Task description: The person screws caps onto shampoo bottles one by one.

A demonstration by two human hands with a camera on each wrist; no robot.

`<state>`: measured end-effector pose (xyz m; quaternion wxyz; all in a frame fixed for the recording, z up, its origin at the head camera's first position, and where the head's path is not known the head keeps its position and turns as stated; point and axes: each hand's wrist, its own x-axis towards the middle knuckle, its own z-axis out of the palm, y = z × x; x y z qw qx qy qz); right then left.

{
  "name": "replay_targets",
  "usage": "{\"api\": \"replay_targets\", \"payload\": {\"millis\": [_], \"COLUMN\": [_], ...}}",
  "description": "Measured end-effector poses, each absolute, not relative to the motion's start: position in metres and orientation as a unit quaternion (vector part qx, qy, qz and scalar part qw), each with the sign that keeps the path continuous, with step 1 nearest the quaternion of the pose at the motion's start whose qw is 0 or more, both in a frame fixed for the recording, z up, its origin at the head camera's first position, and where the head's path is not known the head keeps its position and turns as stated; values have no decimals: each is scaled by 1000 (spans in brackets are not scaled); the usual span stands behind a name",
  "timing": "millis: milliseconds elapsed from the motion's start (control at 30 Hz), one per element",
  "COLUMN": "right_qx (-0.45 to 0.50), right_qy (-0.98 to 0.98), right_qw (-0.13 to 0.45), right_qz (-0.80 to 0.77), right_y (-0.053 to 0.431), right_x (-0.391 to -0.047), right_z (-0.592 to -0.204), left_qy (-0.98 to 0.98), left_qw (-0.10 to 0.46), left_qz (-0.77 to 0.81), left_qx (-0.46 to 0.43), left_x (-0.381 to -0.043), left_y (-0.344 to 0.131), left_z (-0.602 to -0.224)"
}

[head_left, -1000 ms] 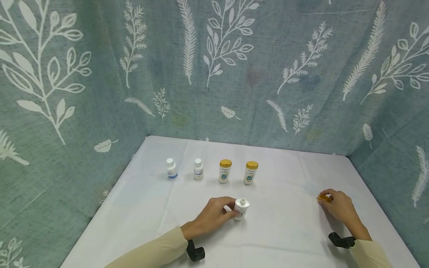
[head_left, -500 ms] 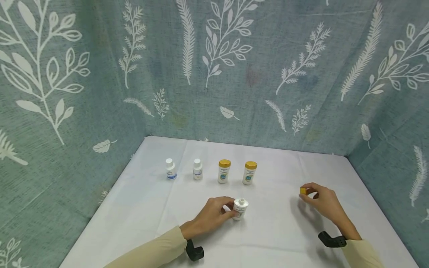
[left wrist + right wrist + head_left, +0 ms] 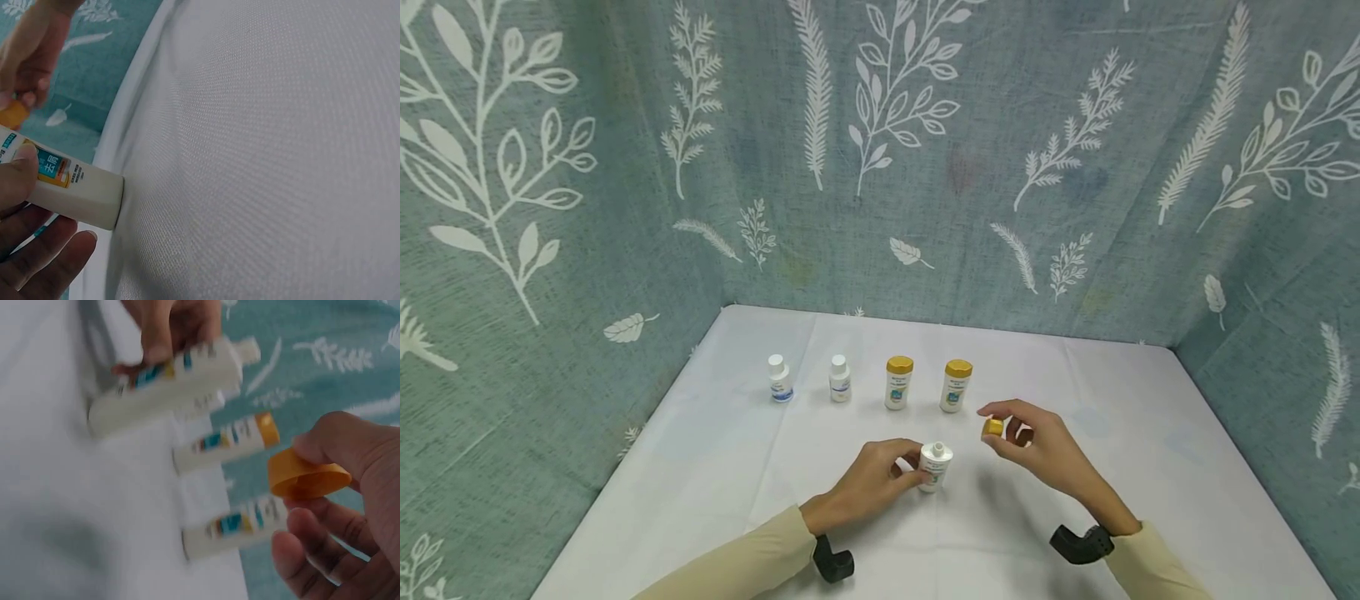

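Note:
An uncapped white bottle [image 3: 935, 467] with a bare neck stands upright on the white cloth, gripped by my left hand [image 3: 874, 486] between thumb and fingers. In the left wrist view the same bottle [image 3: 81, 194] shows a blue and orange label. My right hand [image 3: 1037, 442] pinches a yellow cap [image 3: 993, 427] above the cloth, a short way right of the bottle and apart from it. The right wrist view shows the hollow underside of the cap [image 3: 309, 478].
Two white bottles with yellow caps, one left [image 3: 898, 383] and one right [image 3: 956, 386], stand behind the hands. Farther left are two small white-capped bottles [image 3: 780, 379] [image 3: 839, 379]. Patterned green cloth [image 3: 880, 275] hangs around the table [image 3: 700, 467].
My right hand has lifted the yellow cap off the cloth at the right and carried it left, close to the uncapped bottle. The left hand still holds the bottle in place.

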<state>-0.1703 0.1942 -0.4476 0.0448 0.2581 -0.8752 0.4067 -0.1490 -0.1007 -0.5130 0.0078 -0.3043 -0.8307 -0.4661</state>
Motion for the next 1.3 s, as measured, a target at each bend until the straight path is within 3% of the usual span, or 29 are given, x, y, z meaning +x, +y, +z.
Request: {"api": "replay_targets", "payload": {"millis": [333,1000,1300], "right_qx": [317,354,395], "right_qy": [-827,-805,-815], "right_qw": [11,-26,43], "right_qz": [463,475,422], "right_y": [150,148,144], "right_x": [-161,-164,-165], "right_z": [-445,-453,-451], "left_qy": [-826,-827,-829], "left_qw": [8,-7,-2], "left_qz": [-468,-470,-466], "left_qx": [-314,-308,-309], "left_x": [-150,-150,-151], "left_y": [-101,-101,-101], "left_z": [-513,-514,-514]}}
